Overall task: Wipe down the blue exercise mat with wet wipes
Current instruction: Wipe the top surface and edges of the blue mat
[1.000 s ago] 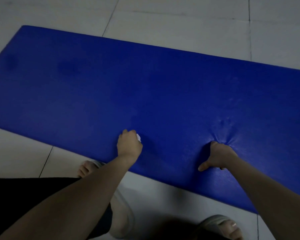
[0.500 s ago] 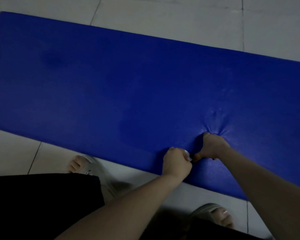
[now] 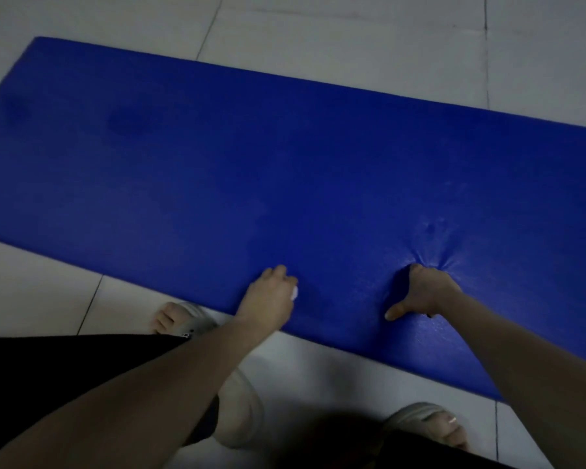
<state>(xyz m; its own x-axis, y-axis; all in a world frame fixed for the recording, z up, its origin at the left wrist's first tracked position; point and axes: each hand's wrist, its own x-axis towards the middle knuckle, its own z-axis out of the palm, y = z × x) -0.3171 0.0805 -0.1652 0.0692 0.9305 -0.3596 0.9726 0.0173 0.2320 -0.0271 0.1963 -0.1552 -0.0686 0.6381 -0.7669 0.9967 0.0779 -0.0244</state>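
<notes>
Blue exercise mat [image 3: 285,170] lies flat on the tiled floor [image 3: 352,45]. At its near edge, the left hand [image 3: 268,297] clutches a wet wipe [image 3: 295,292]. The right hand [image 3: 420,292], fingers curled, dimples padding that looks soft and yielding.

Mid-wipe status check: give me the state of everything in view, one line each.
blue mat: flat on the floor, dimpled and creased at one spot near its front edge.
wet wipe: bunched, mostly hidden in the grip, on the mat.
left hand: grips the wipe, pressing it on the mat.
right hand: presses into the dimple, thumb out; fingers hidden.
sandals: worn, on the floor beside the mat.
</notes>
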